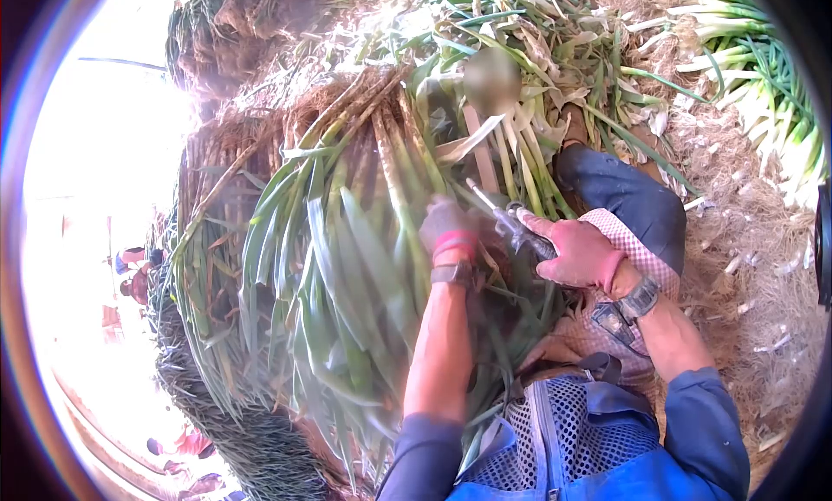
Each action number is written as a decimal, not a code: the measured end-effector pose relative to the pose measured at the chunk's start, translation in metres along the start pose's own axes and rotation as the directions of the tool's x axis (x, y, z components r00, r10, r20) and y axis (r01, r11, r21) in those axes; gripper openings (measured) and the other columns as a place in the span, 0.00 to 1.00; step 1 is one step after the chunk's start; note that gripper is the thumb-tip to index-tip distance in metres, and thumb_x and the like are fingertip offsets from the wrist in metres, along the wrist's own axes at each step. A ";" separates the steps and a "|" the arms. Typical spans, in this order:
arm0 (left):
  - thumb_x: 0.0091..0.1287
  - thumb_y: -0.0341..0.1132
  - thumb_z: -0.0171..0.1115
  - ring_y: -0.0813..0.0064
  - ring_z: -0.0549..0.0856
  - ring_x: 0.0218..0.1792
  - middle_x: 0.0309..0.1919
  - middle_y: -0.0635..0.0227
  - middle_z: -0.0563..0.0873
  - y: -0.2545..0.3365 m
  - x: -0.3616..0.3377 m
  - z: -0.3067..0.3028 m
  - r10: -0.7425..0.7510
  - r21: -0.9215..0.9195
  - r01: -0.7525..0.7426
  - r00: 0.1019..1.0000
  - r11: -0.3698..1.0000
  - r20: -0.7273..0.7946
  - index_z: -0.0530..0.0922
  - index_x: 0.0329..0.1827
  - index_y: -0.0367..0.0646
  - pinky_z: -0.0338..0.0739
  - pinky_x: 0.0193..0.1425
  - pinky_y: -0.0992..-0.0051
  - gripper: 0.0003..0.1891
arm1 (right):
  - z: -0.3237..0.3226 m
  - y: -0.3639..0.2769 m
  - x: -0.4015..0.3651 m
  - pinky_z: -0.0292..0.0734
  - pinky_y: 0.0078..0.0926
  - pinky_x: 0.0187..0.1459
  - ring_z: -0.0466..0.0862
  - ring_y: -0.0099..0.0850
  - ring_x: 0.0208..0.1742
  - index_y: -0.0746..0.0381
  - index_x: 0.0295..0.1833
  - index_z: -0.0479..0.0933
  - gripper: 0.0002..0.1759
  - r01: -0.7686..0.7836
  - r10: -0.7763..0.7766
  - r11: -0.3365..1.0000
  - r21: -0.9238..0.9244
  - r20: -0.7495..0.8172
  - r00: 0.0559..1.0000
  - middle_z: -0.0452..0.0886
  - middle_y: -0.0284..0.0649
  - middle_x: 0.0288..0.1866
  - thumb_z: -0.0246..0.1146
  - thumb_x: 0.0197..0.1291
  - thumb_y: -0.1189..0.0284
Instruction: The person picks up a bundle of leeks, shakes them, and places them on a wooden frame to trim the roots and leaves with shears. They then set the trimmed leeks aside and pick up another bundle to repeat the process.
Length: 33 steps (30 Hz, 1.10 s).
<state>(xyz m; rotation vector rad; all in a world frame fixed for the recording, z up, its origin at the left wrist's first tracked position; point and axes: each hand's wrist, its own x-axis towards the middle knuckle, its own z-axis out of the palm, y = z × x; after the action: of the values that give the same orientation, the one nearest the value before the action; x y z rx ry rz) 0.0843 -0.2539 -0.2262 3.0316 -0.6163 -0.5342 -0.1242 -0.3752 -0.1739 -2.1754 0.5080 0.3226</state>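
Note:
My left hand (449, 228), in a glove with a pink cuff, is over the long green leaves beside a pile of green onions (386, 167). Motion blurs its fingers, so their grip does not show. In my gloved right hand (579, 251) is an air blow gun (517, 230), its slim nozzle slanting up and left toward a few pale stalks (520, 167). The fingers are closed round its body. A pink checked cloth (637, 254) lies over my leg just behind that hand.
Bundled green onions with roots (234, 46) are stacked at the back left. Loose peeled leaves (555, 46) heap up ahead. Cleaned green onions (771, 94) lie at the upper right, above ground strewn with root trimmings (745, 267). People (134, 276) show at the far left.

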 end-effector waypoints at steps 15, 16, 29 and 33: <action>0.60 0.44 0.71 0.49 0.93 0.40 0.34 0.48 0.92 -0.026 -0.008 0.015 0.182 -0.306 -0.118 0.965 0.945 0.189 0.89 0.41 0.33 0.86 0.49 0.56 0.19 | 0.003 -0.003 -0.024 0.83 0.54 0.60 0.89 0.56 0.54 0.53 0.87 0.65 0.44 -0.016 0.042 0.961 -0.277 0.088 0.995 0.86 0.59 0.54 0.61 0.62 0.70; 0.62 0.43 0.69 0.43 0.93 0.46 0.38 0.43 0.93 -0.026 -0.010 0.018 0.190 -0.284 -0.177 0.982 0.942 0.020 0.89 0.43 0.34 0.85 0.55 0.53 0.19 | 0.003 -0.006 -0.021 0.84 0.54 0.59 0.89 0.56 0.53 0.52 0.87 0.65 0.44 0.010 0.026 0.957 -0.291 0.120 0.992 0.87 0.59 0.52 0.60 0.62 0.71; 0.66 0.23 0.73 0.81 0.81 0.24 0.28 0.75 0.86 -0.034 0.003 -0.025 0.118 -0.963 0.210 0.966 0.171 0.232 0.87 0.42 0.38 0.73 0.29 0.79 0.04 | -0.002 -0.028 0.103 0.84 0.56 0.58 0.90 0.61 0.52 0.47 0.86 0.65 0.41 0.025 -0.026 0.969 -0.246 0.000 1.000 0.90 0.62 0.49 0.62 0.66 0.68; 0.68 0.29 0.75 0.83 0.82 0.25 0.30 0.74 0.88 -0.038 -0.005 -0.028 0.169 -0.940 0.146 0.964 0.308 0.205 0.88 0.48 0.36 0.76 0.29 0.79 0.09 | -0.017 -0.041 0.156 0.82 0.55 0.61 0.90 0.60 0.54 0.50 0.87 0.64 0.42 0.036 -0.044 0.973 -0.228 -0.030 0.999 0.90 0.61 0.51 0.60 0.65 0.71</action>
<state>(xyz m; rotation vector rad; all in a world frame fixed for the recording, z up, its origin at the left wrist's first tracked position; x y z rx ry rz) 0.1033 -0.2182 -0.2010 1.7687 -0.1506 -0.9026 0.0335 -0.4044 -0.1979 -2.4136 0.4646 0.3348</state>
